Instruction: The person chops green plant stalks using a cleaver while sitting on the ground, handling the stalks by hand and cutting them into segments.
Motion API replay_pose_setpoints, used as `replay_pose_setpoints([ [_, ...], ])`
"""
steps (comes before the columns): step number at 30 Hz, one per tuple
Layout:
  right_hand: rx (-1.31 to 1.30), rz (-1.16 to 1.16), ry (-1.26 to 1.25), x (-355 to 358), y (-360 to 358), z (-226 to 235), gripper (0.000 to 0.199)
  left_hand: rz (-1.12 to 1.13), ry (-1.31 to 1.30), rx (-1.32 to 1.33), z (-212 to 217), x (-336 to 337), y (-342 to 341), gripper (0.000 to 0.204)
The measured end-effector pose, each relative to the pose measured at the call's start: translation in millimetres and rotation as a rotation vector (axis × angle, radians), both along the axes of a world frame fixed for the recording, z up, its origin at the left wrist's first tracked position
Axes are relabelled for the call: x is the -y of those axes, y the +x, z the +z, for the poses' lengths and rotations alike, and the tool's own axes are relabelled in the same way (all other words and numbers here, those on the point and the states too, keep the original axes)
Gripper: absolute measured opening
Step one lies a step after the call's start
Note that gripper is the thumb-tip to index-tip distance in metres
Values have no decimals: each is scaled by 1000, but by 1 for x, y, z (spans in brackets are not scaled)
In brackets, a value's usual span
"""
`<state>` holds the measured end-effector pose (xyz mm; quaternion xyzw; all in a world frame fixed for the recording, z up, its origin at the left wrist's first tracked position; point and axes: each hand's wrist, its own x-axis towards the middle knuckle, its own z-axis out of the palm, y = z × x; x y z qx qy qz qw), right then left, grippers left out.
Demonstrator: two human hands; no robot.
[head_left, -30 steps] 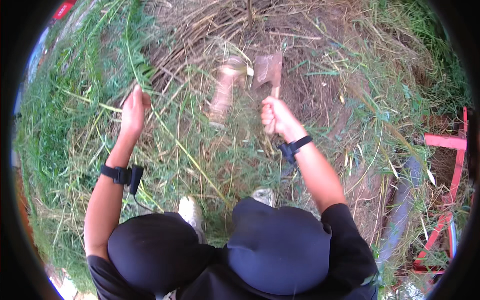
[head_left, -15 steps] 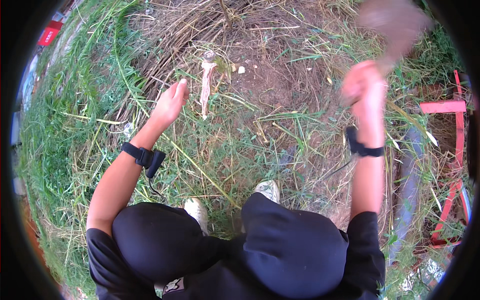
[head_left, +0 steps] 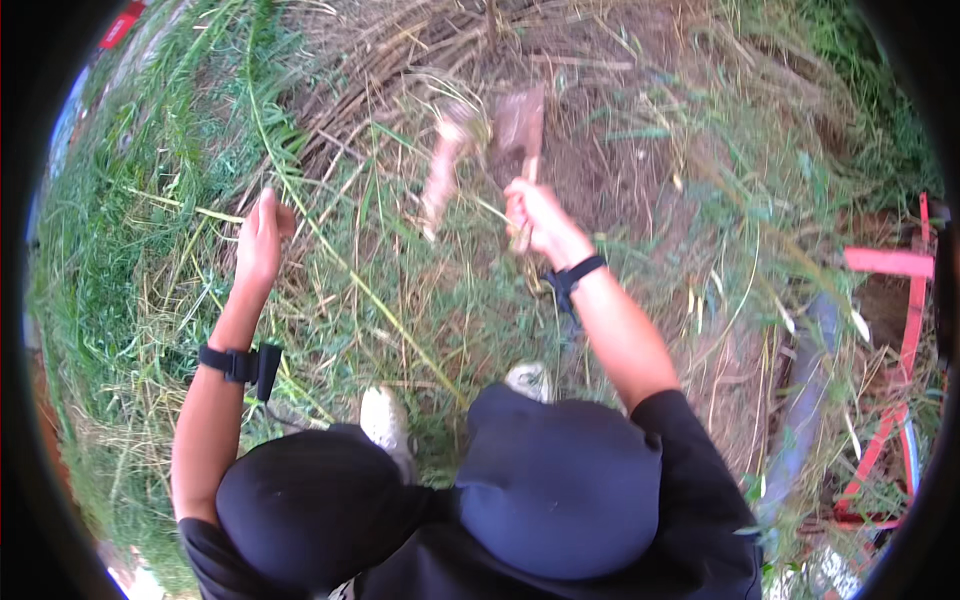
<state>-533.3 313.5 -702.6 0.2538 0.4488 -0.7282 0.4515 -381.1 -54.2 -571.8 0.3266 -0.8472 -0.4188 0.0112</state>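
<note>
My right hand [head_left: 540, 215] grips the short handle of a cleaver with a broad, brown, rusty-looking blade [head_left: 519, 122]. The blade points away from me, just right of a pale, peeled, stick-like piece [head_left: 440, 175] on the ground. That piece is blurred, and its far end has a darker round knob; whether the blade touches it I cannot tell. Off to the left, my left hand [head_left: 262, 237] hovers over the grass with its fingers curled in and nothing visible in them. Each wrist wears a black strap.
Dry stalks [head_left: 380, 75] lie in a heap at the far side, near a thin upright stick [head_left: 491, 25]. One long green stem [head_left: 345, 270] crosses the ground left of centre. On the right stand a red metal frame [head_left: 910, 330] and a grey pipe [head_left: 805, 400]. My shoes [head_left: 383, 420] are below.
My right hand has swung the cleaver from the far right in to the middle, beside the pale piece. My left hand has moved left and slightly nearer, away from that piece.
</note>
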Motion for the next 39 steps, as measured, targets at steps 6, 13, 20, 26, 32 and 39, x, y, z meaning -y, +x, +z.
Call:
replay_pose_setpoints([
  [6,-203,-102,237,-54,47,-12,17,-238,76,115,-12,-40,-36,52],
  [13,-877,520,822,-69,129,26,40,-935,-121,467,-25,-121,-41,34],
  [20,-1826,146,451,-67,73,184,15,-1087,-282,404,-31,-124,-34,29],
  [26,-2316,338,223,-50,83,292,20,-1036,-322,373,-40,-91,-5,25],
  [32,-2333,483,163,-32,94,291,15,-969,-421,458,-30,-72,13,30],
  [39,-2334,497,175,-42,99,295,9,-1036,-556,336,-21,-88,-13,26],
])
